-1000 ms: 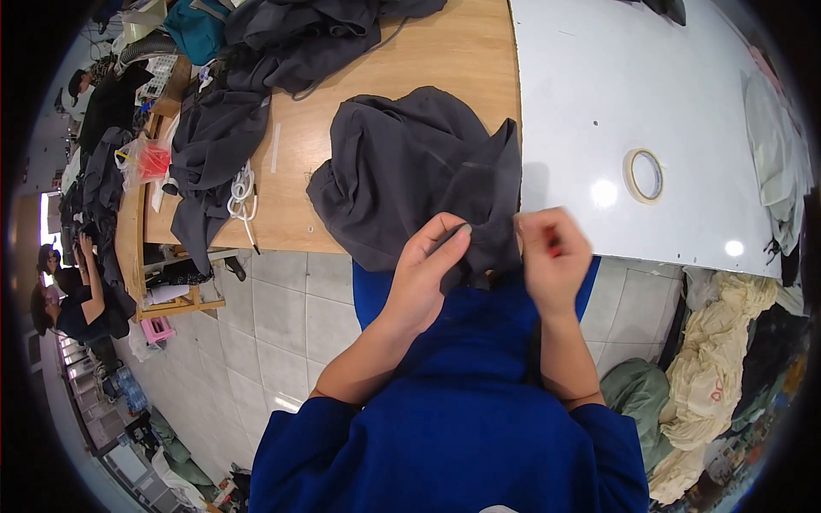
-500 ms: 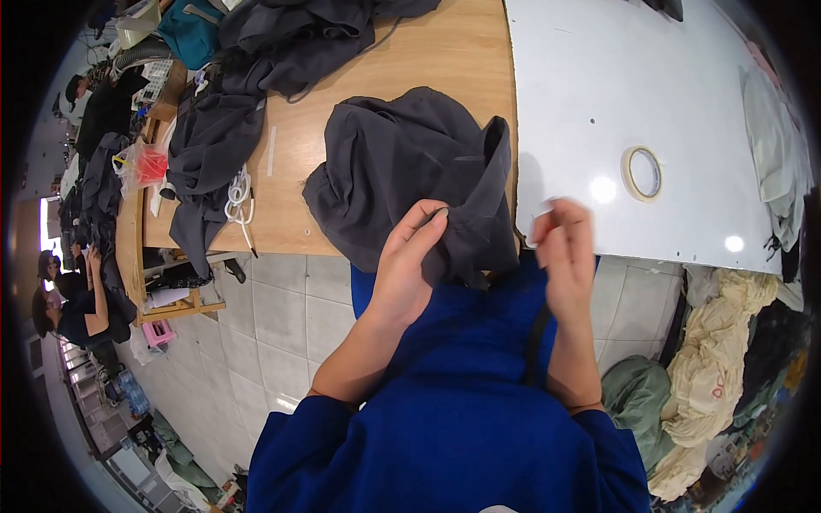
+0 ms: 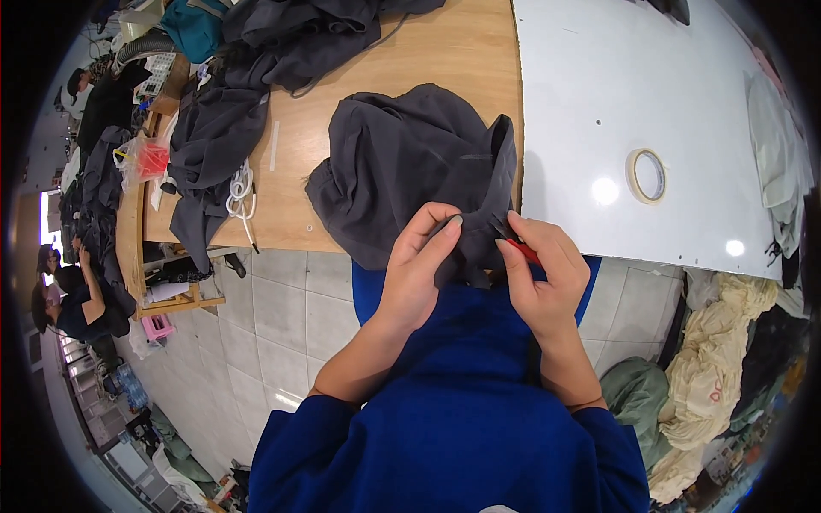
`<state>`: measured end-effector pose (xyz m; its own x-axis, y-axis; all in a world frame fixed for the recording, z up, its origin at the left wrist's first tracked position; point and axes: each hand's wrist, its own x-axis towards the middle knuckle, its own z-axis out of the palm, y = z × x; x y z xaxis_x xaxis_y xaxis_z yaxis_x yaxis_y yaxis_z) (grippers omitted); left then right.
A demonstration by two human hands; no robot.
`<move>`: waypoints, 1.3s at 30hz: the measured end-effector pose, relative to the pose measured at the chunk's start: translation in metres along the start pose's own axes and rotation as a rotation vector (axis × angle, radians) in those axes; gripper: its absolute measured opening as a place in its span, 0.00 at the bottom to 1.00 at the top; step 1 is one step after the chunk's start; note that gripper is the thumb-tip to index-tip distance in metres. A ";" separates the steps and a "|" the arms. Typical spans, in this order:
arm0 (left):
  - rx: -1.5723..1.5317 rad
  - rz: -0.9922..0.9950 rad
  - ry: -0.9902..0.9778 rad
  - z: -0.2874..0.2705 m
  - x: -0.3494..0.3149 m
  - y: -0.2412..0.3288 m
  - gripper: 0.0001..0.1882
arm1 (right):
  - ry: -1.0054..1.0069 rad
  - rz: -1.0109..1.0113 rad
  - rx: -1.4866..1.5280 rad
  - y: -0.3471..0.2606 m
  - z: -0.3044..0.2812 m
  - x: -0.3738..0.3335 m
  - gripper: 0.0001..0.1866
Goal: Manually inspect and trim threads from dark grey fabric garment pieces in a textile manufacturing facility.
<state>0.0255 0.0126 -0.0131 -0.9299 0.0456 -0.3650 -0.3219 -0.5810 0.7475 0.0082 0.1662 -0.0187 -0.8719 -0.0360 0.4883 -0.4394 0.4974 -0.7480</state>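
A dark grey garment (image 3: 402,162) lies bunched on the wooden table (image 3: 428,51), its near edge hanging over the table's front. My left hand (image 3: 419,269) pinches that near edge between thumb and fingers. My right hand (image 3: 543,274) is close beside it, touching the same edge and gripping a small red tool (image 3: 523,250), of which only a sliver shows between the fingers. Both forearms come up from my blue top at the bottom of the view.
A white tabletop (image 3: 650,94) adjoins on the right, with a roll of tape (image 3: 647,175) on it. More dark garments (image 3: 222,137) and a white cord (image 3: 241,190) lie at the left. Cloth piles (image 3: 727,368) sit on the floor at right. People (image 3: 68,308) work at far left.
My right hand has come back in from the right to the garment's edge beside my left hand. The grey garment's near fold has been pulled slightly toward me.
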 end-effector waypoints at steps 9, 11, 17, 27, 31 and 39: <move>-0.066 -0.033 -0.025 -0.002 0.002 0.001 0.06 | 0.027 -0.056 -0.022 0.001 0.000 0.000 0.13; -0.050 -0.030 -0.018 -0.003 0.002 0.001 0.06 | 0.024 -0.063 -0.026 0.001 0.000 0.000 0.13; -0.003 -0.028 -0.002 -0.007 0.003 0.001 0.05 | 0.003 -0.041 -0.004 0.001 -0.001 0.000 0.12; -0.020 -0.051 0.011 -0.009 0.002 0.004 0.06 | -0.104 0.544 0.668 0.009 -0.009 -0.003 0.10; -0.079 -0.071 0.005 -0.009 0.004 0.006 0.06 | -0.092 0.450 0.594 0.006 -0.007 -0.001 0.17; 0.551 0.039 -0.126 -0.013 -0.005 0.024 0.04 | -0.624 0.244 0.325 0.007 -0.023 0.026 0.31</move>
<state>0.0251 -0.0126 -0.0004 -0.9462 0.1491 -0.2871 -0.3004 -0.0755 0.9508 -0.0129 0.1890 -0.0012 -0.8712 -0.4907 0.0174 -0.1745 0.2763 -0.9451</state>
